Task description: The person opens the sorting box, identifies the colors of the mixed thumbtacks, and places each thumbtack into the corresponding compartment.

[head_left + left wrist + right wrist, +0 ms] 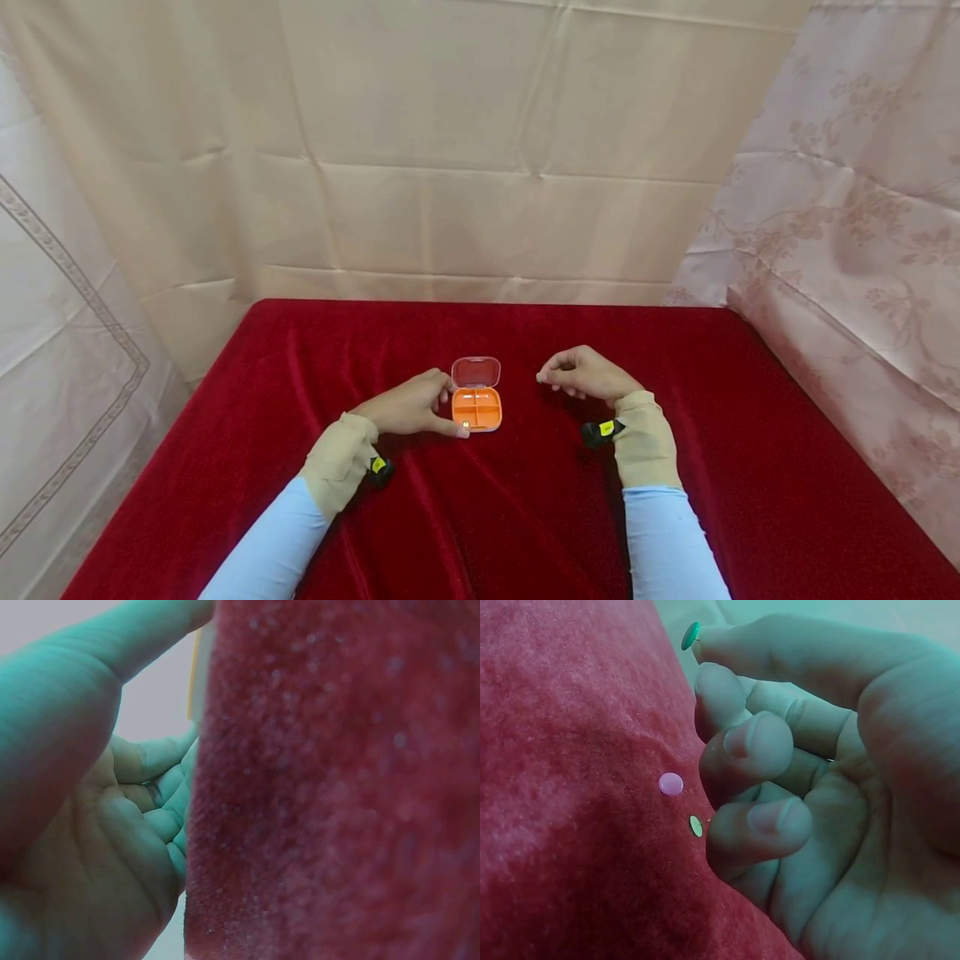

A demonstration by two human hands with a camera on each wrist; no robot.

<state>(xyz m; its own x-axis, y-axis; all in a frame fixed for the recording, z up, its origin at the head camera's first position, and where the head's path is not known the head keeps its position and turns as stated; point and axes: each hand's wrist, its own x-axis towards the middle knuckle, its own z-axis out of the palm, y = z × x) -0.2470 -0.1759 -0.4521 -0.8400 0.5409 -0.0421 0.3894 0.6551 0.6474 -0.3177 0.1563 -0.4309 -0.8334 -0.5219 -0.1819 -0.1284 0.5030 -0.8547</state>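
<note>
- At the far left, a white cloth (60, 350) with a patterned band hangs beside the table, meeting a beige curtain (420, 150) that closes off the back.
- Across the table lies a red cloth (525, 517), lightly wrinkled; its pile fills most of the left wrist view and blocks nearly all of the box there.
- From the lower left, a light blue sleeve (273, 542) leads to a wrist wrap with a small black camera (381, 472).
- Beyond it, the left hand (411, 406) holds the box by its left side, thumb at the near corner and fingers at the far one.
- Near the table's middle sits the orange box (491, 415), four-part, its clear lid (476, 372) raised behind; a small gold-coloured thing (466, 425) lies in the near left compartment, too tiny to identify.
- Right of the box and well apart from it, the right hand (588, 371) pinches a green thumbtack (690, 636) between thumb and finger, the other fingers curled.
- Beside those fingers, a pink tack (670, 784) and a pale green tack (696, 826) lie on the cloth.
- Far right hangs a floral curtain (862, 167).
</note>
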